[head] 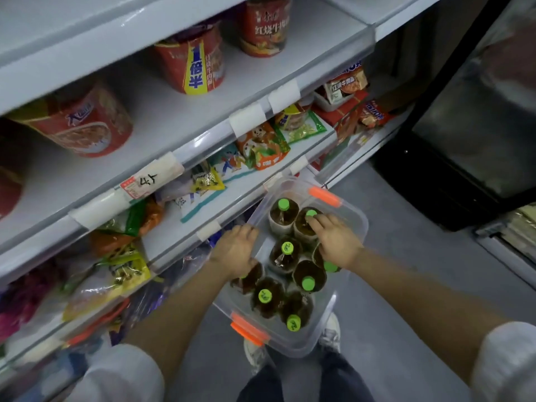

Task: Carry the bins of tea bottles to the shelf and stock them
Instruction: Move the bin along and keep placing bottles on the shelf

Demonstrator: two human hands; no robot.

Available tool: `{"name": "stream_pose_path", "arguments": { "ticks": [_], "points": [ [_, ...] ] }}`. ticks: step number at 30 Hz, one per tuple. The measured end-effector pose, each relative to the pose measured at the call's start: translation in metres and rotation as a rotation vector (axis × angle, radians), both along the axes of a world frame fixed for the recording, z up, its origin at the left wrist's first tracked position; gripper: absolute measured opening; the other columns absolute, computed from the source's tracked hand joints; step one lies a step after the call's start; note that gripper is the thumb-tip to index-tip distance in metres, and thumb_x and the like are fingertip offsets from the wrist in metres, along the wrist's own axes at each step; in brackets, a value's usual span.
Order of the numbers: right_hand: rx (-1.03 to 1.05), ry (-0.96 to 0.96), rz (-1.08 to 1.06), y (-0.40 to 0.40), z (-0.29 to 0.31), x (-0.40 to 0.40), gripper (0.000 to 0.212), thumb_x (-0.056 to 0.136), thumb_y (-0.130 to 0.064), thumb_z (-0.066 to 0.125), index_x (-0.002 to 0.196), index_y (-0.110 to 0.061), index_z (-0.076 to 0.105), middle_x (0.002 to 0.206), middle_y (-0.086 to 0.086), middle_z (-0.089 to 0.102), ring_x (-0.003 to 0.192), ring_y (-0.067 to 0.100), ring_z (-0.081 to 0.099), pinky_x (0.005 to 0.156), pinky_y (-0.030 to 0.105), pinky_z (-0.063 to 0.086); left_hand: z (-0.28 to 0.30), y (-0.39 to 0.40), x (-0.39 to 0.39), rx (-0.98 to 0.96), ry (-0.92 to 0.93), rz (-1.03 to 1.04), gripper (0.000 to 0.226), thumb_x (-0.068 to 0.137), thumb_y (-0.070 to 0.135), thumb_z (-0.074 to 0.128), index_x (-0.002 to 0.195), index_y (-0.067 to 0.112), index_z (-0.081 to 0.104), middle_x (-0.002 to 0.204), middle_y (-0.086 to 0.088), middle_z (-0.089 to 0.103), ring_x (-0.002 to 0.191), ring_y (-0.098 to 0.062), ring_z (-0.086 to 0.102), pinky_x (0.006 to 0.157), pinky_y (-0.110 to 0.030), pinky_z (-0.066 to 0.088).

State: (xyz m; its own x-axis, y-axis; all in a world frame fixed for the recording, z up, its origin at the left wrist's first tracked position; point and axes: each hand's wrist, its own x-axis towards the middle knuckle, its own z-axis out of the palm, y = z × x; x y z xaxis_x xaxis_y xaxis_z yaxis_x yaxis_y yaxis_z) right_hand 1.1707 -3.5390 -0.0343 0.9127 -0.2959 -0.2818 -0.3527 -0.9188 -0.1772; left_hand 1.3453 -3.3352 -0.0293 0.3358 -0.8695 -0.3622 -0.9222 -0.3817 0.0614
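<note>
A clear plastic bin with orange latches sits low in front of me, beside the shelf unit. Several brown tea bottles with green caps stand in it, among them one in the middle and one near the front. My right hand reaches into the bin's far right side, and its fingers pinch the cap of a tea bottle. My left hand lies on the bin's left rim with fingers curled over it, covering the top of another bottle.
White shelves rise at the left, holding red instant noodle cups above and snack packets below. A dark glass-fronted cabinet stands at the right. My shoes show on the grey floor by the bin.
</note>
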Motion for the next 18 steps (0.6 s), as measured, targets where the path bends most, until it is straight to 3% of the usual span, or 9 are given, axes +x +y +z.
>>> {"name": "stream_pose_path", "arguments": {
  "ticks": [5,10,13,16,18],
  "points": [
    [0.028,0.058,0.245,-0.010,-0.015,0.019,0.074,0.082,-0.022,0.066,0.147,-0.016,0.032,0.142,0.008,0.046,0.128,0.027,0.042,0.112,0.038,0.034,-0.018,0.020,-0.024,0.015,0.055,0.186,0.074,0.081,0.047,0.068,0.142,0.018,0.039,0.143,-0.002,0.041,0.131,-0.021,0.037,0.106,-0.035,0.038],
    [0.108,0.158,0.489,-0.014,-0.037,0.040,0.078,0.087,-0.018,0.065,0.152,-0.020,0.023,0.150,0.008,0.040,0.132,0.027,0.043,0.106,0.036,0.040,-0.031,0.041,-0.048,-0.029,0.018,0.376,0.069,0.072,0.051,0.069,0.130,0.017,0.056,0.121,-0.006,0.062,0.110,-0.025,0.054,0.092,-0.038,0.048],
    [0.224,0.253,0.553,-0.011,-0.052,0.055,0.083,0.082,-0.010,0.069,0.151,-0.027,0.026,0.153,0.005,0.035,0.137,0.026,0.038,0.109,0.038,0.038,-0.037,0.051,-0.065,-0.063,0.085,0.554,0.070,0.079,0.058,0.048,0.137,0.020,0.049,0.125,-0.005,0.059,0.111,-0.026,0.055,0.094,-0.039,0.049],
    [0.367,0.331,0.468,-0.009,-0.063,0.072,0.089,0.077,-0.009,0.075,0.149,-0.033,0.029,0.155,0.002,0.034,0.139,0.026,0.036,0.112,0.040,0.037,-0.042,0.052,-0.078,-0.090,0.218,0.805,0.070,0.087,0.044,0.059,0.147,0.019,0.034,0.136,-0.009,0.053,0.122,-0.028,0.053,0.097,-0.038,0.045],
    [0.431,0.370,0.442,-0.006,-0.070,0.082,0.084,0.076,-0.012,0.078,0.145,-0.033,0.035,0.153,0.002,0.035,0.139,0.026,0.036,0.113,0.041,0.035,-0.048,0.053,-0.082,-0.131,0.269,0.915,0.068,0.088,0.039,0.063,0.147,0.021,0.034,0.134,-0.008,0.056,0.118,-0.026,0.056,0.094,-0.036,0.046]
  ]
}}
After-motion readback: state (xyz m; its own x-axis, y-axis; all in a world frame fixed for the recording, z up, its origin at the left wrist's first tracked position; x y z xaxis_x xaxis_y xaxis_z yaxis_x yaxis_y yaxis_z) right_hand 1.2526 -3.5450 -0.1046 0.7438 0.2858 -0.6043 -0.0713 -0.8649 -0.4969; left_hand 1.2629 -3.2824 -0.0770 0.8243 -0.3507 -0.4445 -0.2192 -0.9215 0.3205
